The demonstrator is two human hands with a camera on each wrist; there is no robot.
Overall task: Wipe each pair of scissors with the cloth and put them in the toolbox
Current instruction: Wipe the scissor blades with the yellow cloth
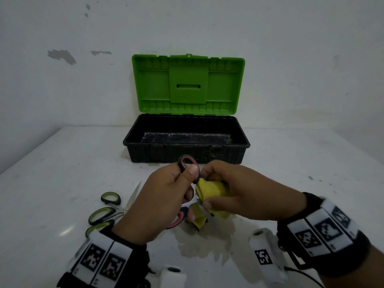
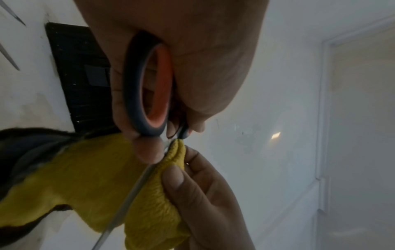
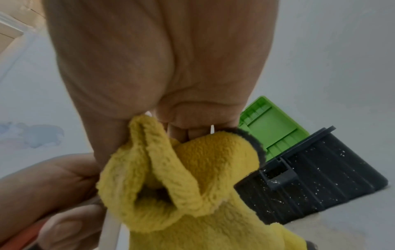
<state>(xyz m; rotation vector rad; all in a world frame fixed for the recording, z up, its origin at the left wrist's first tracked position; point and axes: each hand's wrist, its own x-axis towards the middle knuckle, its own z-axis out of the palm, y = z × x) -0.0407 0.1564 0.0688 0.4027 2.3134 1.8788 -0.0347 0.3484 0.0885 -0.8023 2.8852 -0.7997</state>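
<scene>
My left hand (image 1: 164,196) grips a pair of scissors with grey and red handles (image 1: 188,163) above the table, thumb across one handle loop (image 2: 149,88). The blades are spread. My right hand (image 1: 234,190) pinches a yellow cloth (image 1: 209,191) folded round one blade (image 2: 132,191), close to the pivot. The cloth (image 3: 177,182) hangs down below the fingers. The toolbox (image 1: 187,148), black with a green lid (image 1: 188,84) standing open, sits behind the hands, and its inside looks empty.
Scissors with green and black handles (image 1: 105,213) lie on the white table (image 1: 62,163) left of my left hand, blades pointing away. A stained patch (image 1: 203,244) marks the table under the hands. The wall (image 1: 62,90) stands right behind the toolbox.
</scene>
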